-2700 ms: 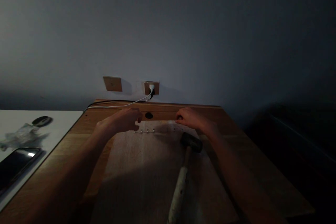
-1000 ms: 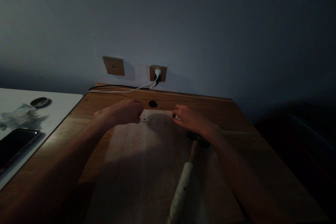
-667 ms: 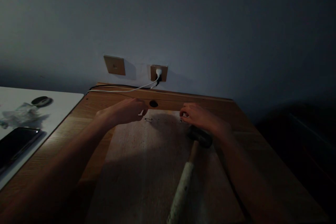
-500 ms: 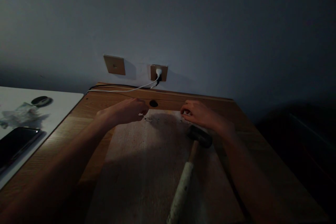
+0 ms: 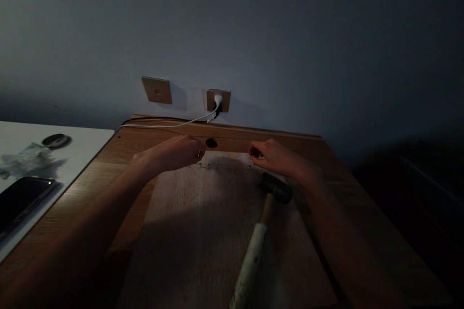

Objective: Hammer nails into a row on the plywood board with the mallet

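My left hand [image 5: 184, 150] is at the far left corner of a worn wooden board [image 5: 203, 231]. Its fingers are curled into a pinch, and a tiny shiny piece shows at the fingertips, too small to name. Over the board's far right part, my right hand [image 5: 271, 155] is closed in a similar pinch, with something small and pale by the fingers. Small nail-like pieces [image 5: 208, 165] are in a row along the board's far edge between the hands. Just below my right hand lies a mallet [image 5: 274, 187] with a black head and a pale wrapped handle.
The board rests on a wooden desk [image 5: 137, 222] against the wall. Cables [image 5: 163, 126] run along its back to a wall socket [image 5: 218, 100]. On a white table [image 5: 90, 140] at left are a dark phone-like object [image 5: 25, 198], a clear plastic bag [image 5: 31, 159] and a round black object [image 5: 56, 141].
Both hands stay nearly in place, with small finger movements. The fingers of my right hand are drawn closer together. The view has shifted slightly.
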{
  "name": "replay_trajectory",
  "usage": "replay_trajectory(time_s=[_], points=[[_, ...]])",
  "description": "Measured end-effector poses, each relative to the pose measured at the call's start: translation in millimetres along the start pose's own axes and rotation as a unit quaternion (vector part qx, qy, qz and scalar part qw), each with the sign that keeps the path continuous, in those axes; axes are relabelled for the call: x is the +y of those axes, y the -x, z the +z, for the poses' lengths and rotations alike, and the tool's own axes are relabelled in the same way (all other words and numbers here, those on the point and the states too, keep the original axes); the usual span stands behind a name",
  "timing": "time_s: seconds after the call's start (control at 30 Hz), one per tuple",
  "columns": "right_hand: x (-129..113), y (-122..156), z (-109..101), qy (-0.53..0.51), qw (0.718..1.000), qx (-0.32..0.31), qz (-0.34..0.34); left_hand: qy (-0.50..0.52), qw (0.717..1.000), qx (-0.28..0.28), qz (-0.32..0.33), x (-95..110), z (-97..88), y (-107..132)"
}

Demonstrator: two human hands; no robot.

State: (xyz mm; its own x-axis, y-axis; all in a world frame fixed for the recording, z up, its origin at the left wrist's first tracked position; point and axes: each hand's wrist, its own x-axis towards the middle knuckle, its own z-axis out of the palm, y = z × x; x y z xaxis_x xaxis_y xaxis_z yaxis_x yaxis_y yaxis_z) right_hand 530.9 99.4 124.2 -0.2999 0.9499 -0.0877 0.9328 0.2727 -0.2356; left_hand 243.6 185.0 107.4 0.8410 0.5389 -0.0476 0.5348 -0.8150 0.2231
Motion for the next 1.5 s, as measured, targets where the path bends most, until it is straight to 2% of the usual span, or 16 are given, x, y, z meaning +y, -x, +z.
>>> replay_trajectory(time_s=[0.23, 0.47, 0.97, 1.13, 1.5], points=[[5, -4, 2, -0.002, 0.999, 0.019, -0.042, 0.007, 1.000, -0.007, 0.014, -5, 7.3, -2], [12, -4, 11, 0.024, 0.997, -0.049, -0.057, 0.008, 1.000, -0.024, -0.007, -2, 7.0, -1], [1, -5, 12, 0.031, 0.994, -0.079, -0.064, -0.002, 1.000, -0.023, 0.003, 2, 12.4, -2], [-3, -5, 12, 0.023, 0.995, -0.082, -0.047, -0.010, 0.999, -0.044, -0.005, 7, 9.2, -3], [-5, -5, 17, 0.028, 0.994, -0.105, 0.029, -0.023, 0.999, -0.027, -0.011, 8, 11.9, -2]])
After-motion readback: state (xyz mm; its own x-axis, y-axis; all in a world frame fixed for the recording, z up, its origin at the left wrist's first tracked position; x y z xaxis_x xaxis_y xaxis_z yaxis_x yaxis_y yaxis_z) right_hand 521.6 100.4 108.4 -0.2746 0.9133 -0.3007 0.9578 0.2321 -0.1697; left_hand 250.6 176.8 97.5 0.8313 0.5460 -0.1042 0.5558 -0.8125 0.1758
